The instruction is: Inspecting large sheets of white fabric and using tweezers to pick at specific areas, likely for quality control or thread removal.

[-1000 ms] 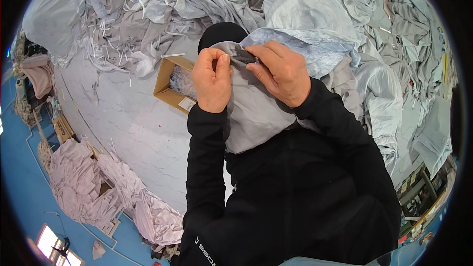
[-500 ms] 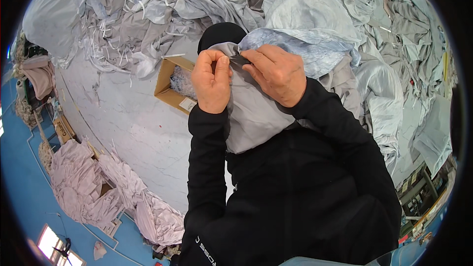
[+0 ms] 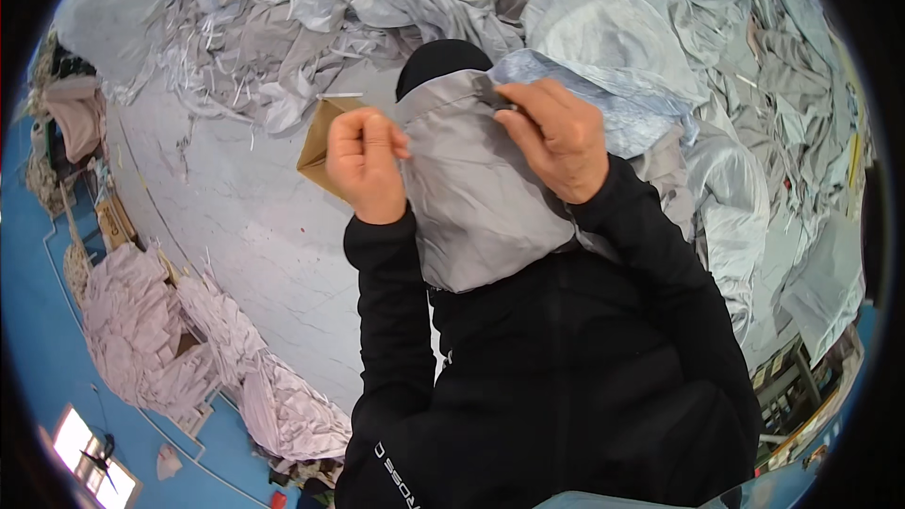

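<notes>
A grey cloth (image 3: 481, 198) hangs in front of my chest, with a seamed edge along its top. My right hand (image 3: 564, 137) pinches this cloth at its upper right corner between thumb and fingers. My left hand (image 3: 368, 165) is raised beside the cloth's left edge, apart from its top seam. Its fingers are curled together, and whatever may be between them is too small to make out. Behind the cloth's top rises a black rounded object (image 3: 441, 66). A bluish patterned fabric (image 3: 613, 99) lies just beyond my right hand.
An open cardboard box (image 3: 325, 146) stands on the pale marbled table (image 3: 255, 217), partly behind my left hand. Heaped grey fabrics with white ties (image 3: 292, 28) cover the far side, and more pale cloth (image 3: 726, 188) fills the right. Pinkish cloth bundles (image 3: 141, 320) lie at lower left.
My left hand has come away from the cloth's top seam, moving left and slightly down. My right hand still grips the corner, a little further right, and the cloth is spread flatter.
</notes>
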Motion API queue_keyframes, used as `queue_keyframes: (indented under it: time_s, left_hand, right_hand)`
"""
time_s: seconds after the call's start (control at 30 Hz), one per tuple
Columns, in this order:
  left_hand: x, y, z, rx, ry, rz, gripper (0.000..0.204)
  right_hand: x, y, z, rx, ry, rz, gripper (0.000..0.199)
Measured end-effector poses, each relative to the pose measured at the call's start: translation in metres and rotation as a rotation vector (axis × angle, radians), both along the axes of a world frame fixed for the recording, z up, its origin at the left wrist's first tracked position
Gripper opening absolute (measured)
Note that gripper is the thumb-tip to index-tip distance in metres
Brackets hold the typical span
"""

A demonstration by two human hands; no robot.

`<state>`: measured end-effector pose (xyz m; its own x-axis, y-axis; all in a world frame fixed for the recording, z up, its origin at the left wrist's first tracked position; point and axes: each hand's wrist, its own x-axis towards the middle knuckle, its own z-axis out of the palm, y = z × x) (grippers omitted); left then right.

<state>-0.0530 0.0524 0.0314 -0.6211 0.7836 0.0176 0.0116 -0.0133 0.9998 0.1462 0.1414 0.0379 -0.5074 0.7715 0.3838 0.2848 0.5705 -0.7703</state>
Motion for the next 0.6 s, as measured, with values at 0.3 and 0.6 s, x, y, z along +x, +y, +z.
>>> queue_keyframes:
  time_s: [0.3, 0.6]
  left_hand:
    - [-0.058, -0.052, -0.032, -0.364, 1.373, 0.287, 0.029]
    - [0.021, -0.003, 0.001, -0.191, 0.487, -0.039, 0.020]
  right_hand:
    - [-0.016, 0.002, 0.007, -0.175, 0.036, 0.047, 0.023]
    - [-0.035, -0.001, -0.013, -0.513, 0.043, 0.089, 0.024]
